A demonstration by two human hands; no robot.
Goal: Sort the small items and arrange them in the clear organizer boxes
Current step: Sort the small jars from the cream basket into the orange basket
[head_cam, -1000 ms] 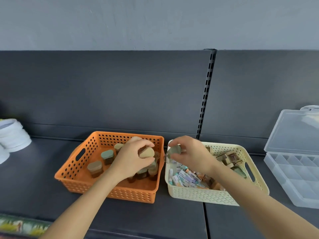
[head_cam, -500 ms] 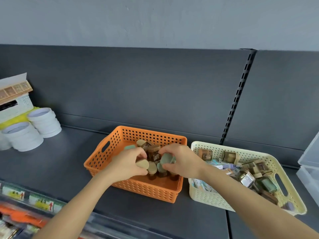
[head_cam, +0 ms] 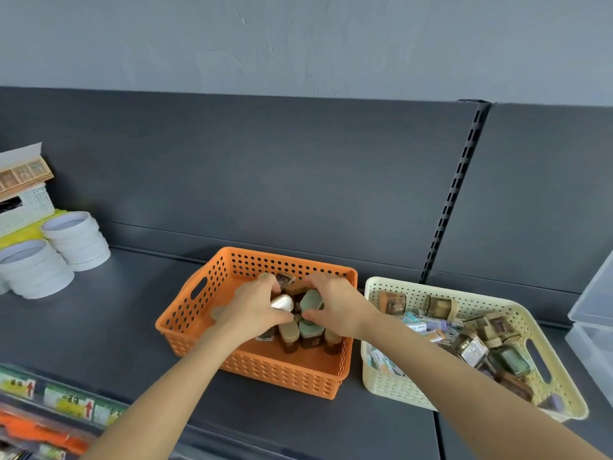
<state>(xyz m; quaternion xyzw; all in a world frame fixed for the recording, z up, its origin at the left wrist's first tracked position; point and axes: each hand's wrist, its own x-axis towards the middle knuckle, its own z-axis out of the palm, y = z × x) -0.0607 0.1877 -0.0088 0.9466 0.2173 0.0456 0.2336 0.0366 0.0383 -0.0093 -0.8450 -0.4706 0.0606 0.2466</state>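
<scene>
L hand (head_cam: pixel 252 310): fingers curled and spread a bit, index arched over the top, thumb (head_cam: pixel 286 317) tucked underneath. They're clamped on a pale-lid jar (head_cam: pixel 282 303). R hand (head_cam: pixel 341 310) mirrors it, fingers hooked over from the far side and thumb (head_cam: pixel 311 315) below, closed round a green-lid jar (head_cam: pixel 311 300). The thumb tips nearly meet; can't tell if they touch.

Both held jars sit over the middle of the orange basket (head_cam: pixel 185 313), just above the other jars (head_cam: pixel 288 338) standing inside it. The pale lid is tipped toward the R hand, so that jar's axis leans off vertical. The green lid faces up and toward the cam, its oval running roughly front to back; the jar body is hidden by the fingers. The standing jars are upright, lids up, bunched toward the basket's R wall and front.

Both forearms come in from the bottom edge, bare, converging over the basket. Wrists are fairly straight, palms turned inward facing each other, backs of hands up and out.

The orange basket sits mid-shelf (head_cam: pixel 99 327), between back panel and front edge. A cream basket (head_cam: pixel 398 390) is just beside it on the R, full of mixed small boxes and jars, lying at all angles. Clear organizer boxes (head_cam: pixel 593 327) are at the shelf's far R edge, cut off by the frame. Stacks of white round tins (head_cam: pixel 76 240) are at the far L, near the back.
</scene>
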